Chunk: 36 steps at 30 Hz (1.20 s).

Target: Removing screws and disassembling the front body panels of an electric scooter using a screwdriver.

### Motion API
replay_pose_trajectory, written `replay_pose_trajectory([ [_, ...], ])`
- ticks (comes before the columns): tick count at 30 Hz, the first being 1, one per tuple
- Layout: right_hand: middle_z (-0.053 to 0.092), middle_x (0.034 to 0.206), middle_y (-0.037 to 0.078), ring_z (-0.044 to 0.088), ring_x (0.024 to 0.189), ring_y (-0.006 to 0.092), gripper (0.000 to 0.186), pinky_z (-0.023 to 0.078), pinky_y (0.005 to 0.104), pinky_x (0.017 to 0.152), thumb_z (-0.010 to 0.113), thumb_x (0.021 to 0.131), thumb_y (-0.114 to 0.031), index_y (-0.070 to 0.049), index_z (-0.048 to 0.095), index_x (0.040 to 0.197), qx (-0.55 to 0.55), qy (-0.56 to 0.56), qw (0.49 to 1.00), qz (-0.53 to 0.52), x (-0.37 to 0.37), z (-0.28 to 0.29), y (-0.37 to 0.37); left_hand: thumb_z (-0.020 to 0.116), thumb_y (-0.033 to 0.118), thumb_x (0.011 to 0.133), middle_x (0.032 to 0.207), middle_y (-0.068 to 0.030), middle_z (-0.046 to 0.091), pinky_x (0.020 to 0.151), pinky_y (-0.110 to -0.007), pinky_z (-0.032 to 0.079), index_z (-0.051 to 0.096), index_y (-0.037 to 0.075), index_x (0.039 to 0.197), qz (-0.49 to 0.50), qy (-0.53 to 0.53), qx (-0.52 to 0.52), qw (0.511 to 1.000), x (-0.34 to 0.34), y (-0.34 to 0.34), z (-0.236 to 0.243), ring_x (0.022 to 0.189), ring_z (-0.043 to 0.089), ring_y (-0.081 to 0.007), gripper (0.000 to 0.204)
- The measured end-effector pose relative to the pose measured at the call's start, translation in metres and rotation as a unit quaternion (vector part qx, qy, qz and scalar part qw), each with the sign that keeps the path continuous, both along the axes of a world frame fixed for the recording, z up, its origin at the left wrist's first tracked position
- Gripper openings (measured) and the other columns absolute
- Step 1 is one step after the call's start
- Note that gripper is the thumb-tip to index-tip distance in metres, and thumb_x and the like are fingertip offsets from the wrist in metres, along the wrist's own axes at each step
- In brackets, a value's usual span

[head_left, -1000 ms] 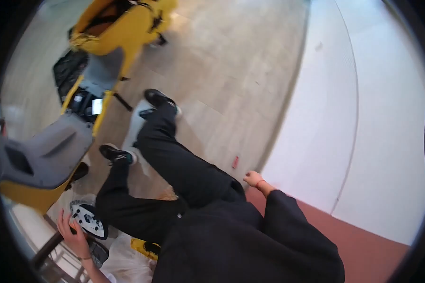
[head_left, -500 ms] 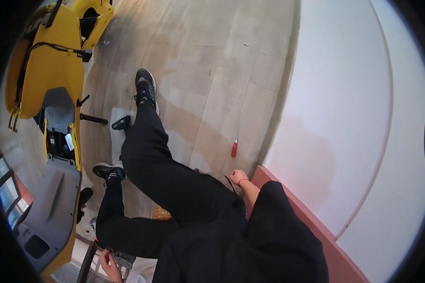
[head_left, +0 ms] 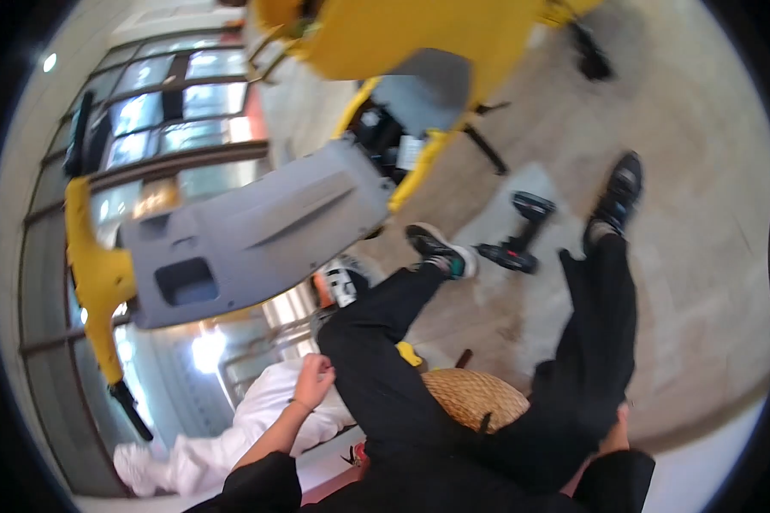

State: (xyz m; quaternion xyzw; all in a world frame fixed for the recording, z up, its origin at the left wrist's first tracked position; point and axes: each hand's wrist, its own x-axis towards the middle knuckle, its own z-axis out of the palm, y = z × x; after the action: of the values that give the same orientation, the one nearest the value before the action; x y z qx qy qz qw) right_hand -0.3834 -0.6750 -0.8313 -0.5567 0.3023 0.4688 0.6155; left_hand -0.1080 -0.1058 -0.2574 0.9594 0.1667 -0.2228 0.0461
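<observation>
My left hand [head_left: 314, 380] is beside my bent left knee, fingers curled inward, with nothing visible in them. My right hand [head_left: 618, 427] shows only in part at the outer side of my right thigh; its fingers are hidden. Between my feet a black cordless drill [head_left: 522, 239] lies on the floor, away from both hands. In front of me and to the left is a yellow scooter-like vehicle [head_left: 402, 30] with a grey footboard [head_left: 265, 227]. An open compartment [head_left: 383, 137] in it shows dark parts and a white label.
A woven straw seat or basket [head_left: 475, 398] is between my legs. White trousers [head_left: 274, 402] and a white shoe [head_left: 137, 466] of another person are at lower left. A yellow handlebar [head_left: 94, 274] stands before large windows [head_left: 137, 103]. A dark stand [head_left: 488, 150] reaches down to the floor.
My view has swung left, bringing the whole footboard, handlebar and windows in. The drill now shows fully. The red-handled tool on the floor and the white panel have mostly left view.
</observation>
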Motion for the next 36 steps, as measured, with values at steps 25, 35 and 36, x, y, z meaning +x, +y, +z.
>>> replay_pose_trajectory([
  [25, 0.049, 0.073, -0.002, 0.037, 0.055, 0.0019, 0.035, 0.027, 0.0158, 0.048, 0.055, 0.086, -0.006, -0.008, 0.044, 0.119, -0.048, -0.478, 0.875, -0.060, 0.351, 0.619, 0.149, 0.062, 0.025, 0.071, 0.146, -0.0165, 0.028, 0.105, -0.057, 0.021, 0.060, 0.028, 0.118, -0.002, -0.293, 0.018, 0.956, -0.123, -0.047, -0.057, 0.135, 0.023, -0.0374, 0.047],
  [35, 0.064, 0.083, 0.012, 0.058, 0.072, 0.0134, 0.035, 0.047, 0.0259, 0.067, 0.065, 0.081, -0.008, 0.001, 0.057, 0.113, 0.031, -0.653, 0.719, 0.236, 0.385, 0.767, 0.344, 0.062, 0.023, 0.071, 0.143, -0.0167, 0.034, 0.102, -0.059, 0.024, 0.064, 0.024, 0.111, 0.028, -0.386, -0.057, 0.920, -0.158, -0.024, -0.068, 0.131, 0.031, -0.0384, 0.040],
  [36, 0.063, 0.082, 0.012, 0.057, 0.070, 0.0123, 0.034, 0.046, 0.0253, 0.066, 0.064, 0.082, -0.010, 0.002, 0.058, 0.113, 0.025, -0.650, 0.722, 0.234, 0.389, 0.769, 0.347, 0.062, 0.023, 0.071, 0.143, -0.0168, 0.035, 0.102, -0.059, 0.025, 0.064, 0.024, 0.110, 0.039, -0.387, -0.061, 0.919, -0.159, -0.024, -0.070, 0.131, 0.031, -0.0385, 0.039],
])
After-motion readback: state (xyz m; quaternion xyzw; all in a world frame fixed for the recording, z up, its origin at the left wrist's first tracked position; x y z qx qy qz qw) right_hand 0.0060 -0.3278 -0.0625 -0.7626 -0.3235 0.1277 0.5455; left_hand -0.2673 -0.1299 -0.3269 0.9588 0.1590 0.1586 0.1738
